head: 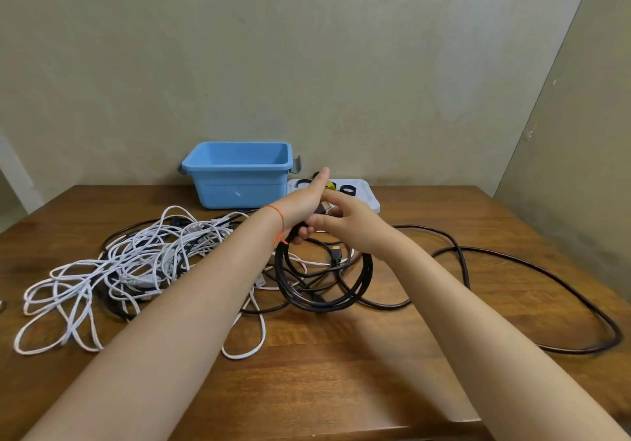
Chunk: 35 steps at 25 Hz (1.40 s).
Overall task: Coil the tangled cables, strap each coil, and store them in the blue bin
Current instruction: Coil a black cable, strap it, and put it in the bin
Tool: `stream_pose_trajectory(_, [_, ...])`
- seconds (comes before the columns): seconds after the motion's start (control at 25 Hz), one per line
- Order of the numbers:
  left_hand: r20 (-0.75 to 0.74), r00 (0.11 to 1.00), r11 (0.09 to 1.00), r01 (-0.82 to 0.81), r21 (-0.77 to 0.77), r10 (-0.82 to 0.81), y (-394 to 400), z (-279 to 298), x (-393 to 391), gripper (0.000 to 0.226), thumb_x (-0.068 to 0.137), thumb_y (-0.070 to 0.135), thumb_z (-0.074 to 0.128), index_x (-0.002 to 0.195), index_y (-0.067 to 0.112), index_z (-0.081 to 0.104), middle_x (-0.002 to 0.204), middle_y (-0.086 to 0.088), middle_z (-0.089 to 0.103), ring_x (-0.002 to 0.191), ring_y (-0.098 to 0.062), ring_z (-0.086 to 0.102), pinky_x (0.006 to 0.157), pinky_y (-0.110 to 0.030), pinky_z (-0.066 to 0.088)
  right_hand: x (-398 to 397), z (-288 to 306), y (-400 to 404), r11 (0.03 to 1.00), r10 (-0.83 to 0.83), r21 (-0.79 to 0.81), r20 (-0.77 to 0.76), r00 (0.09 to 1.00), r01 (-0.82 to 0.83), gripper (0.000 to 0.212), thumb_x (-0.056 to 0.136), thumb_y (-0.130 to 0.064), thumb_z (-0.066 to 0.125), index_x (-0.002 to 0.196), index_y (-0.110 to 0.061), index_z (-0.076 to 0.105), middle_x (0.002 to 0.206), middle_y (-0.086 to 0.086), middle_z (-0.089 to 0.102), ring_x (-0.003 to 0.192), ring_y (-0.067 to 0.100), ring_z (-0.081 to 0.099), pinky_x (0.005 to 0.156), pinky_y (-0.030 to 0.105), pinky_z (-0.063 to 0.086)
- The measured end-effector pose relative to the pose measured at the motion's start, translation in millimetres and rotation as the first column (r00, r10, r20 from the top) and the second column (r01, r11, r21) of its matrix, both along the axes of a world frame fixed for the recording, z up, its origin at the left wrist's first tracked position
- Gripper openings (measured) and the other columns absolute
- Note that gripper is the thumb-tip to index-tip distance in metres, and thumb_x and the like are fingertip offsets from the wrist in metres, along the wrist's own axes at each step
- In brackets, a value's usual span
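Forearms fill the near view; both hands meet above the middle of the wooden table [426, 331]. Left hand [302, 206] has its lower fingers curled round the top of a black coil [322, 276], forefinger stretched out toward the wall. Coil hangs from that hand and its bottom looks to rest on the table. Right hand [345, 222] is just beside it, fingers bent round a dark plug end at the top of the coil; looks like a pinch on the plug, but the contact is partly hidden.

Progress, as I judge it:
- Black coil is wound to several loops, not strapped. A second gold-tipped plug [336, 252] lies inside the ring.
- Long black cable [532, 264] runs loose across the right side of the table. Cannot tell if it joins the coil or is a separate cable.
- White cables [136, 263] sit in a tangle on the left, with some black strands mixed in. Untouched as far as I can see.
- Blue bin [239, 174] stands at the far edge against the wall, nothing visible inside.
- Straps [348, 189] lie on a pale tray [370, 198] right of the bin, none in use.

So: early. First coil is nearly formed; strapping, binning and the whole white tangle remain.
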<state>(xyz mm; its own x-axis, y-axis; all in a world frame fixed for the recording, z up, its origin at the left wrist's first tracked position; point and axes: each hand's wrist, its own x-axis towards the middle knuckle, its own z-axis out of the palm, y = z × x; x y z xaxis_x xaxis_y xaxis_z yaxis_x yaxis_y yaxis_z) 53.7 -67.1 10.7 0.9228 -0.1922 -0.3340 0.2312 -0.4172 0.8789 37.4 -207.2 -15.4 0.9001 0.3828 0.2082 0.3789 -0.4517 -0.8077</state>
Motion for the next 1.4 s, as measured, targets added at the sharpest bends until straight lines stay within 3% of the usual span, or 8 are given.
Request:
stream_pose_trajectory(0.2, [0.058, 0.996, 0.924, -0.043, -0.381, 0.07, 19, -19, 5, 0.06, 0.095, 0.067, 0.041, 0.089, 0.011, 0.06, 0.048, 0.003, 0.037, 0.042, -0.012, 0.039, 0.051, -0.026, 0.041, 7, 2, -10, 0.925, -0.203, 0.326, -0.009, 0.979, 0.195, 0.015, 0.096, -0.026, 0.064, 0.11, -0.02, 0.064, 0.063, -0.008, 0.059, 0.053, 0.001, 0.051, 0.053, 0.019, 0.04])
stream_pose_trajectory(0.36, [-0.067, 0.992, 0.678, -0.122, -0.725, 0.106, 15, -42, -8, 0.059, 0.092, 0.069, 0.044, 0.069, 0.015, 0.054, 0.047, 0.004, 0.03, 0.043, -0.013, 0.034, 0.069, -0.033, 0.046, 17, 0, -13, 0.681, -0.315, 0.632, -0.204, 0.927, 0.37, 0.022, 0.096, -0.028, 0.063, 0.112, -0.013, 0.061, 0.058, -0.006, 0.046, 0.048, 0.01, 0.035, 0.043, 0.024, 0.028])
stream_pose_trajectory(0.48, [-0.094, 0.984, 0.548, -0.162, -0.821, 0.15, -1, -48, -13, 0.07, 0.089, 0.079, 0.029, 0.066, 0.017, 0.051, 0.048, 0.004, 0.028, 0.043, -0.013, 0.03, 0.07, -0.034, 0.044, 18, 1, -15, 0.461, -0.226, 0.793, -0.328, 0.917, 0.397, 0.015, 0.098, -0.02, 0.06, 0.11, -0.013, 0.055, 0.056, -0.001, 0.039, 0.048, 0.013, 0.028, 0.042, 0.024, 0.022])
stream_pose_trajectory(0.6, [-0.119, 0.982, 0.491, -0.177, -0.853, 0.148, -1, -39, -9, 0.066, 0.096, 0.071, 0.024, 0.069, 0.016, 0.05, 0.043, 0.007, 0.026, 0.036, -0.01, 0.023, 0.053, -0.027, 0.037, 15, 2, -27, 0.474, -0.098, 0.803, -0.359, 0.928, 0.361, 0.01, 0.099, -0.02, 0.055, 0.104, -0.012, 0.052, 0.06, 0.005, 0.041, 0.046, 0.016, 0.033, 0.044, 0.025, 0.027])
stream_pose_trajectory(0.76, [-0.018, 0.997, 0.549, -0.06, -0.834, 0.082, 7, -14, -4, 0.048, 0.105, 0.048, 0.035, 0.077, 0.013, 0.052, 0.044, 0.007, 0.03, 0.032, -0.005, 0.024, 0.035, -0.019, 0.023, 8, 9, -53, 0.522, 0.078, 0.795, -0.405, 0.911, 0.309, 0.01, 0.094, -0.018, 0.045, 0.091, -0.009, 0.047, 0.07, 0.009, 0.047, 0.053, 0.022, 0.044, 0.055, 0.031, 0.046])
stream_pose_trajectory(1.08, [0.035, 0.984, 0.87, 0.172, -0.463, -0.175, 19, 21, -3, 0.037, 0.106, 0.037, 0.039, 0.085, 0.01, 0.052, 0.046, 0.01, 0.029, 0.032, -0.001, 0.022, 0.032, -0.015, 0.018, -13, 24, -60, 0.933, 0.212, 0.359, -0.461, 0.862, -0.037, 0.033, 0.095, -0.043, 0.056, 0.085, -0.011, 0.056, 0.062, 0.008, 0.046, 0.056, 0.024, 0.052, 0.064, 0.035, 0.053])
stream_pose_trajectory(1.24, [0.094, 0.984, 0.884, 0.179, -0.433, -0.154, 9, 15, -11, 0.038, 0.1, 0.045, 0.049, 0.082, 0.012, 0.055, 0.046, 0.009, 0.029, 0.033, -0.003, 0.024, 0.036, -0.017, 0.023, -14, 24, -42, 0.899, 0.063, 0.426, -0.358, 0.932, 0.103, 0.042, 0.098, -0.045, 0.055, 0.066, -0.021, 0.041, 0.056, -0.002, 0.024, 0.044, 0.012, 0.02, 0.043, 0.026, 0.019])
stream_pose_trajectory(1.4, [0.161, 0.986, 0.748, 0.083, -0.659, 0.032, 4, 4, -18, 0.042, 0.08, 0.058, 0.061, 0.07, 0.018, 0.053, 0.044, 0.008, 0.033, 0.038, -0.007, 0.033, 0.052, -0.023, 0.037, -12, 28, -32, 0.625, -0.145, 0.693, -0.35, 0.925, 0.36, 0.059, 0.091, -0.059, 0.058, 0.053, -0.024, 0.029, 0.049, -0.005, 0.02, 0.042, 0.013, 0.015, 0.044, 0.028, 0.013])
